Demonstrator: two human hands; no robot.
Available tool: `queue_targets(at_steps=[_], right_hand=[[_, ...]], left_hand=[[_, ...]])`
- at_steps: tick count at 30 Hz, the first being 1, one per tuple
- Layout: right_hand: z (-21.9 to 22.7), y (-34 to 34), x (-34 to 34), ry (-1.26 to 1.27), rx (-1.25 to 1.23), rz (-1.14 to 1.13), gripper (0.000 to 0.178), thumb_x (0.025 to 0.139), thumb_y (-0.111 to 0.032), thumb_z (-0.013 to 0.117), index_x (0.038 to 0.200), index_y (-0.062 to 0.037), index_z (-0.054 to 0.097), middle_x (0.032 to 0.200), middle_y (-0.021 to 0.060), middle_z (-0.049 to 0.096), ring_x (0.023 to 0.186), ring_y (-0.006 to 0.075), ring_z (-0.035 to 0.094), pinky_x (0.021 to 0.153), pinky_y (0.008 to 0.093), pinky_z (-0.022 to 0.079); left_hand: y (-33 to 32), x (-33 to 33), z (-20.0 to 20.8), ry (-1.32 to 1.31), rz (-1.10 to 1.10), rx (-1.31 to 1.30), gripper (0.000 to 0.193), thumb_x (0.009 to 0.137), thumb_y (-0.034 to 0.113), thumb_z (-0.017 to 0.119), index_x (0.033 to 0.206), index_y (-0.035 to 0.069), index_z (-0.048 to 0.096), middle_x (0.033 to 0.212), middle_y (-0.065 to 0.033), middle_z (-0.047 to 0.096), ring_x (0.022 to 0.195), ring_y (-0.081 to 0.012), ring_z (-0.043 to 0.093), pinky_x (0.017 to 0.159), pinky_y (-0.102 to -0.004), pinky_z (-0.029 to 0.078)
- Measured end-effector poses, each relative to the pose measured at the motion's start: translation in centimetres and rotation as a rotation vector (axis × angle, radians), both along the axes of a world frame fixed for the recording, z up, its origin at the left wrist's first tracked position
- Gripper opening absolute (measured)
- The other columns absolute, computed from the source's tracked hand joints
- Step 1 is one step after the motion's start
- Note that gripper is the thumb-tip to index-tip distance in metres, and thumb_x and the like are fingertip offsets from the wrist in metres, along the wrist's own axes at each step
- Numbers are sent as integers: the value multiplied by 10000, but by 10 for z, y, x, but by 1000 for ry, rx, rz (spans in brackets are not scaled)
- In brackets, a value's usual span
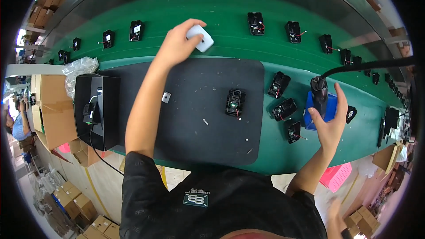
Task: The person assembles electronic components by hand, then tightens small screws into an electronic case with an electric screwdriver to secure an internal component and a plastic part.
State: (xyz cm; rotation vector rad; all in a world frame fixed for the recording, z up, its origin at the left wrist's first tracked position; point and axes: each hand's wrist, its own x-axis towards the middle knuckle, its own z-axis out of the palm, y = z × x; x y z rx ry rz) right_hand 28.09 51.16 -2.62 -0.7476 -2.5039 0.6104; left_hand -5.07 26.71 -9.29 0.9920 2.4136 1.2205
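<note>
My left hand [179, 44] reaches over the green conveyor belt, closed on a white plastic casing [202, 43] with rounded corners. At the right, a black electric screwdriver [319, 93] with a cable from its top stands upright over a blue bin [310, 121]. Around it my right hand [330, 126] is open, thumb and finger apart on either side; whether the thumb touches the tool I cannot tell. On the dark mat [190, 137] lies a black device housing [235, 102] with an exposed circuit board. Near my left forearm sits a small white square piece [166, 97].
Several black housings with thin wires [284, 109] lie between mat and bin. More housings [256, 23] line the belt [221, 9]. A black open box [110, 119] holding a corded device stands at the left, beside a cardboard carton [59, 110] and clear plastic bag [80, 73].
</note>
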Motion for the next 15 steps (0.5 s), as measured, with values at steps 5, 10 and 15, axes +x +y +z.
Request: queue_targets(at_steps=[5, 10, 15], right_hand=[[-13, 8, -9, -37, 115, 18, 542, 654, -101, 787, 1155, -22, 593, 1176, 156, 602, 1101, 324, 545, 967, 399, 410], [-15, 10, -14, 3, -98, -108, 414, 685, -111, 789, 1058, -17, 635, 788, 60, 647, 760, 179, 616, 764, 295, 480], [-18, 34, 18, 340, -313, -218, 287, 779, -6, 738, 1038, 3, 613, 831, 31, 656, 722, 67, 590, 675, 197, 459]], left_hand=[[13, -53, -31, -70, -111, -40, 364, 840, 113, 625, 1204, 120, 616, 979, -130, 671, 892, -229, 649, 796, -332, 508], [16, -86, -44, 325, -126, -261, 470, 855, 157, 620, 1313, 100, 531, 1146, -187, 601, 1058, -312, 573, 929, -382, 451], [89, -26, -13, 667, -195, -242, 791, 746, 361, 740, 1416, 125, 391, 1397, -208, 418, 1298, -371, 389, 1064, -497, 314]])
